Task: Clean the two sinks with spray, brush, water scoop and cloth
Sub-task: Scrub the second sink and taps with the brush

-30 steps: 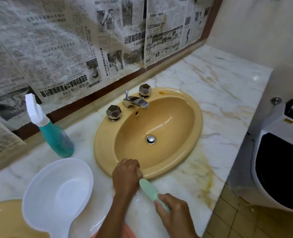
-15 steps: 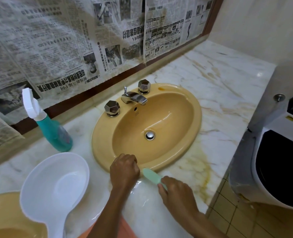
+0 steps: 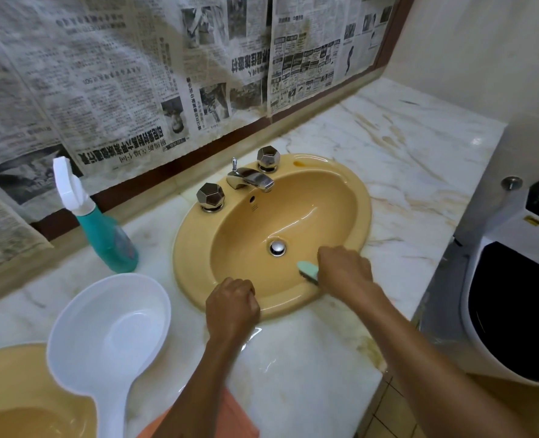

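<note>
The right hand (image 3: 345,273) has its grip closed around a pale green brush (image 3: 308,269), whose head is down inside the yellow sink (image 3: 361,213), on the near right wall of the basin beside the drain (image 3: 277,248). The left hand (image 3: 231,306) is a fist holding nothing, knuckles resting on the sink's near rim. On the marble surface (image 3: 293,368) to the left lie a white water scoop (image 3: 110,330) and a teal spray bottle (image 3: 110,235), near the second sink (image 3: 12,396).

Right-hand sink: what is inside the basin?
Inside the right-hand sink are the chrome drain plug and the green brush, held by the right hand. The hand covers the brush's handle; the bristle contact isn't clear.
</note>
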